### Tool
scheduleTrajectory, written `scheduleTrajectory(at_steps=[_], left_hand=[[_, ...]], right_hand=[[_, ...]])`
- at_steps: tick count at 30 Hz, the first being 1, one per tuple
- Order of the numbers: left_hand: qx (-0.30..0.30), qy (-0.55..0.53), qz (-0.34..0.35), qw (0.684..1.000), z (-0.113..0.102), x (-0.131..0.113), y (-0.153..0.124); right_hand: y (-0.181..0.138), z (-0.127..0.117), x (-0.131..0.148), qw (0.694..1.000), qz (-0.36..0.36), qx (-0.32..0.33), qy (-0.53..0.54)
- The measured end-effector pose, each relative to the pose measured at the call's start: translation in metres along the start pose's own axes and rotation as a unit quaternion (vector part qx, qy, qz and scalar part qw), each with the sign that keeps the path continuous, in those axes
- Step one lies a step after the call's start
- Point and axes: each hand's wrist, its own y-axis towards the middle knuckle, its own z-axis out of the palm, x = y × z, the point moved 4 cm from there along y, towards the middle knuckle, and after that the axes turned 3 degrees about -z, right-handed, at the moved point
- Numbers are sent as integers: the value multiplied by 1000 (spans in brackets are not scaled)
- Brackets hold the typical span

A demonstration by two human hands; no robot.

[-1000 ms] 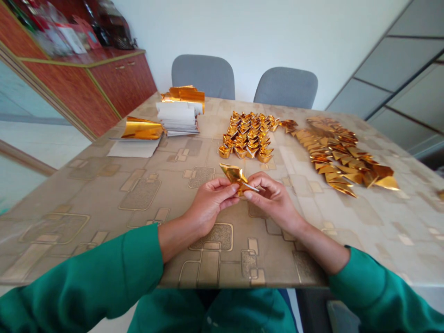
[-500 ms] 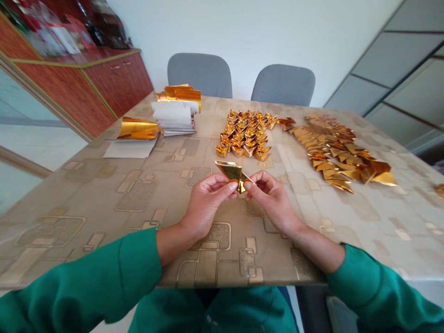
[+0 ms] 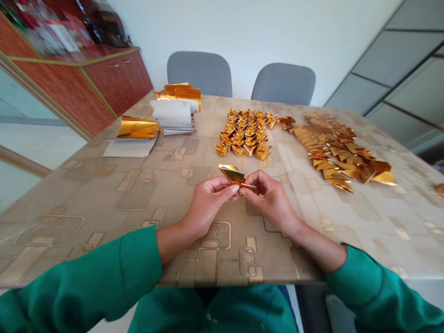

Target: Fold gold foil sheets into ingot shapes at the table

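A small piece of folded gold foil paper (image 3: 233, 175) is held between my two hands, just above the table. My left hand (image 3: 211, 200) pinches its lower left part between thumb and fingers. Opposite, my right hand (image 3: 268, 193) grips the right side with thumb and bent fingers. One pointed flap sticks up to the left, and a pale edge shows by the right fingers. The lower part is mostly covered by my fingertips. Beyond my hands stand rows of finished gold paper ingots (image 3: 244, 134).
Flat folded gold paper pieces (image 3: 333, 152) spread over the right of the patterned tablecloth (image 3: 138, 249). At the left back lie a stack of gold and white paper sheets (image 3: 173, 118) and a smaller pile (image 3: 133, 138). Two grey chairs (image 3: 199, 74) stand behind the table.
The folded paper has tilted and flattened between my hands, its raised flap now lower. My thumbs have come closer together, and the right side has been turned down.
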Motion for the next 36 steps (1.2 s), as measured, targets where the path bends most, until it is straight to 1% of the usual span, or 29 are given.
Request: scheduleTrajectory(at_steps=[4,6,8,10,12,18,23,26,29,33,36], left_hand=[[-15,-49,-37,998,-2,3,2],[-21,-87,-53,995,-2,4,2],[-20,-126,-60,990,-3,5,3],[-16,-156,-64,986,-2,5,4],[-11,-164,-71,984,-2,6,4],[-8,-137,-110,984,-2,9,4],[-30,-166,-133,977,-4,10,6],[-44,-186,-149,970,-4,10,7],[-50,-190,-153,969,-2,9,6],[-63,-175,-153,971,-2,10,5],[-58,-170,-153,972,-3,11,6]], right_hand=[[3,3,-5,991,33,15,132],[4,5,-9,979,71,36,186],[4,7,-11,970,111,58,208],[3,8,-13,965,137,74,211],[2,9,-13,963,146,80,210],[-2,8,-13,966,152,69,200],[-2,11,-8,955,154,96,235],[-1,13,-7,952,163,107,238],[-1,16,-10,952,171,115,227],[-4,18,-14,950,191,106,222],[-4,17,-13,948,195,115,224]])
